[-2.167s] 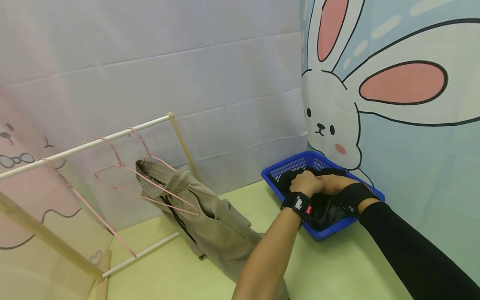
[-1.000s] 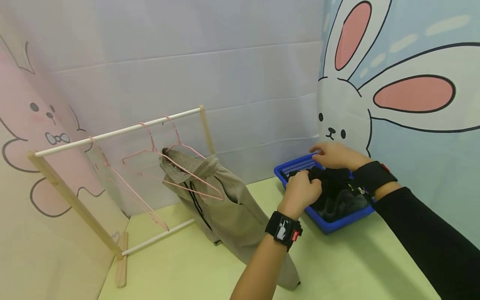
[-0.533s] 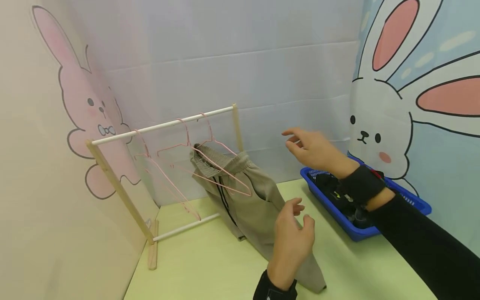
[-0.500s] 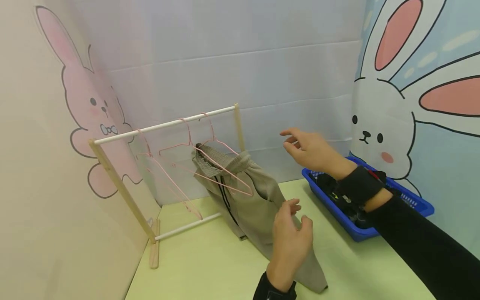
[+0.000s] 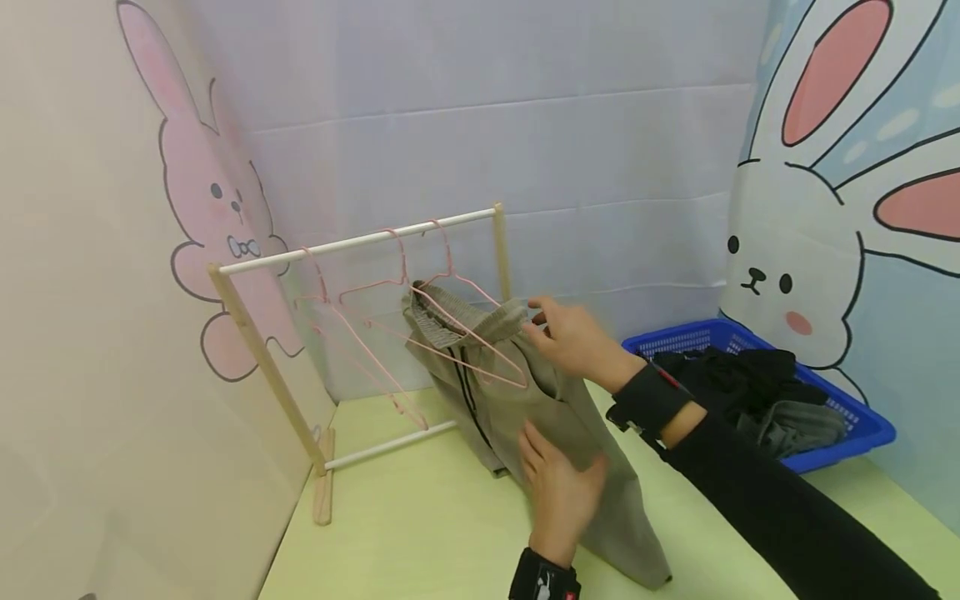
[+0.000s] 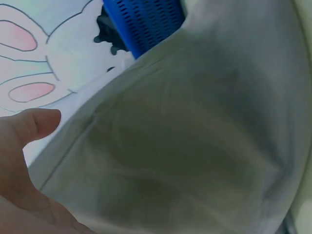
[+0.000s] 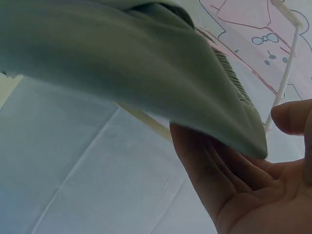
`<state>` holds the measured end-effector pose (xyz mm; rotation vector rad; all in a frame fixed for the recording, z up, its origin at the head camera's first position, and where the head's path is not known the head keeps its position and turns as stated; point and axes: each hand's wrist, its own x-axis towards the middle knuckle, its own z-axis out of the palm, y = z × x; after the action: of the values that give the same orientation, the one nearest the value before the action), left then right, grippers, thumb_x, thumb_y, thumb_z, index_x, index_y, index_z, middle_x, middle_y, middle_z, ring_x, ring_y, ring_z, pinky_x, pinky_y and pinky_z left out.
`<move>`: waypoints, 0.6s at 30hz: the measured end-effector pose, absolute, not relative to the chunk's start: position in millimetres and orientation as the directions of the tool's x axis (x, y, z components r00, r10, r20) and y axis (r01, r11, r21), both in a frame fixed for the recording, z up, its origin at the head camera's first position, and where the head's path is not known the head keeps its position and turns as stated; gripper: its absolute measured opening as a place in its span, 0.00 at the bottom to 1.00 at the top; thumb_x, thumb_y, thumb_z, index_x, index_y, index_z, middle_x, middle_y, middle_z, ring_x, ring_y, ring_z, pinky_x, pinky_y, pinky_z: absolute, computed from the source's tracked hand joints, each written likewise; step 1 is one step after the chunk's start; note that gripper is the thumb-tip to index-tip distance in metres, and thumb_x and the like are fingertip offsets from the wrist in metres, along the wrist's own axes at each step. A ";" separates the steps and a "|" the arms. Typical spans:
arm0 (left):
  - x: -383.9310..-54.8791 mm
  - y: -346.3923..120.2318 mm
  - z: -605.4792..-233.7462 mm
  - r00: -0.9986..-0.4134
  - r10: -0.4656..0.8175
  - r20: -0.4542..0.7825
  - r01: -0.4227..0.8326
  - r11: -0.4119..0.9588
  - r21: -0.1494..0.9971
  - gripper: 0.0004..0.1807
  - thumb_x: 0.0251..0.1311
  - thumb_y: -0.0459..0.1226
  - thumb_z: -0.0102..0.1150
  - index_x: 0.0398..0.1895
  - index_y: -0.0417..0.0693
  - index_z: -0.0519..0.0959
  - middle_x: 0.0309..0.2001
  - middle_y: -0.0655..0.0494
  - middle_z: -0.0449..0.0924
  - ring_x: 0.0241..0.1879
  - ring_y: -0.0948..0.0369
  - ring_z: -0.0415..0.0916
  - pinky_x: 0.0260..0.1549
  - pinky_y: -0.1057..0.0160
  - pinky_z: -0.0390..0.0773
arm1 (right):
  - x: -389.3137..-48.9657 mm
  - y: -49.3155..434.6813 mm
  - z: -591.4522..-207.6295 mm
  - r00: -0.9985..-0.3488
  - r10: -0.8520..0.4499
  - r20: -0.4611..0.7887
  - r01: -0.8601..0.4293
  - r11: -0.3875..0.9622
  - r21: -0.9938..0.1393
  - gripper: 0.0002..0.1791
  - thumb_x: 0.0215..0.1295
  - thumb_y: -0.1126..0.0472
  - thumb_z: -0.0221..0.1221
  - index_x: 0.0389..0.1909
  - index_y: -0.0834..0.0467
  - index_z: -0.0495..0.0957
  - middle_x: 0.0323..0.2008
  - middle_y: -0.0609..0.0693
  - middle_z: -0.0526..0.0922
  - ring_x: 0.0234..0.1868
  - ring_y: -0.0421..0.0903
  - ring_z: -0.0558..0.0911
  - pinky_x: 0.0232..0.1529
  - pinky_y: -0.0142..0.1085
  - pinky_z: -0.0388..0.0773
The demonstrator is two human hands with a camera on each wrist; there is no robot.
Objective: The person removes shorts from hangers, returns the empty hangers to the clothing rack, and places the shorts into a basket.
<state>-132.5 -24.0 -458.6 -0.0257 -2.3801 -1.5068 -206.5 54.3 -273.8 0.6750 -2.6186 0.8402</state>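
Observation:
Khaki trousers (image 5: 525, 400) with a ribbed elastic waistband and dark drawstrings hang on a pink hanger from a small rack, one leg trailing onto the table. My right hand (image 5: 573, 342) is at the waistband's right end; in the right wrist view its fingers (image 7: 209, 170) lie behind the cloth, with the thumb (image 7: 292, 117) held apart. Lower down, my left hand (image 5: 558, 492) is spread in front of a trouser leg, slightly blurred. The left wrist view shows its thumb (image 6: 41, 124) stretched out beside the cloth (image 6: 170, 136).
The rack has a white top rail (image 5: 352, 242) and wooden posts; more pink hangers (image 5: 367, 350) hang from it. A blue basket (image 5: 832, 458) of dark clothes (image 5: 742, 375) stands at the right, against the rabbit-printed wall.
Both hands have left the dark clothes in the basket and moved left to the trousers. The right hand has come down to the waistband. The head view has turned left.

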 end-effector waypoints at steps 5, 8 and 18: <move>-149.4 -18.5 -475.7 -0.960 -0.161 0.228 0.141 0.424 0.894 0.73 0.50 0.59 0.76 0.83 0.34 0.37 0.81 0.30 0.37 0.78 0.30 0.41 0.68 0.27 0.52 | -210.5 43.6 -286.4 -0.843 -0.303 0.444 -0.498 0.751 -0.433 0.26 0.80 0.55 0.53 0.67 0.71 0.69 0.45 0.66 0.86 0.41 0.57 0.88 0.43 0.50 0.83; -155.3 -15.5 -478.4 -0.959 -0.178 0.222 0.129 0.423 0.897 0.74 0.48 0.62 0.76 0.83 0.34 0.37 0.81 0.30 0.38 0.78 0.30 0.43 0.68 0.27 0.53 | -211.4 39.9 -291.5 -0.851 -0.293 0.435 -0.484 0.758 -0.437 0.24 0.81 0.56 0.51 0.66 0.70 0.69 0.34 0.60 0.85 0.29 0.52 0.84 0.34 0.46 0.79; -168.2 -10.2 -478.3 -0.933 -0.196 0.302 0.210 0.386 0.898 0.69 0.53 0.57 0.76 0.83 0.35 0.41 0.79 0.30 0.46 0.76 0.30 0.49 0.67 0.31 0.61 | -213.8 30.3 -302.3 -0.797 -0.315 0.515 -0.543 0.747 -0.384 0.11 0.81 0.62 0.49 0.36 0.63 0.70 0.19 0.48 0.63 0.16 0.46 0.67 0.22 0.38 0.63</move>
<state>-168.2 -10.2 -478.3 -0.0119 -2.2914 -1.5625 -213.8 30.3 -302.3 0.6544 -2.5246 0.7401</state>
